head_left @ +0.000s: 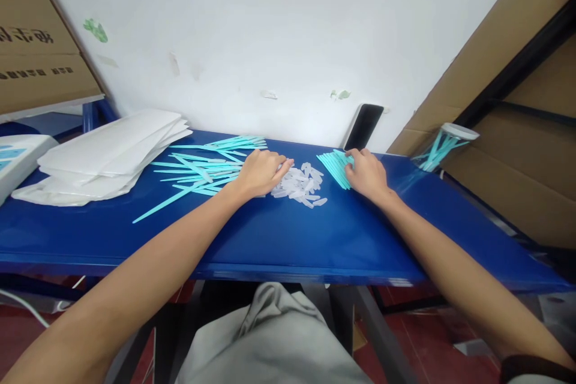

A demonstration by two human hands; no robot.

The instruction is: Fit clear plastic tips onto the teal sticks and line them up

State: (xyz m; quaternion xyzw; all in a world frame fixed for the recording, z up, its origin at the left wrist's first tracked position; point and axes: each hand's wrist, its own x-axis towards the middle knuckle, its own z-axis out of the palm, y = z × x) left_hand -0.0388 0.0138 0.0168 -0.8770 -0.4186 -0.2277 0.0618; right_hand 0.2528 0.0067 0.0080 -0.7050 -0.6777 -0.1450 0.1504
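My left hand (261,172) rests palm down on the blue table (288,240), fingers curled at the left edge of a small heap of clear plastic caps (300,185). Whether it pinches a cap is hidden. Loose teal plastic sticks (204,167) lie scattered just left of that hand. My right hand (368,174) is closed on a neat bundle of teal sticks (335,167), holding it against the table to the right of the caps.
A stack of white plastic bags (105,153) lies at the table's left. A black phone (363,126) leans on the white wall. A clear jar with teal sticks (443,144) stands at the right, by cardboard boxes (517,102). A white box (15,159) sits far left.
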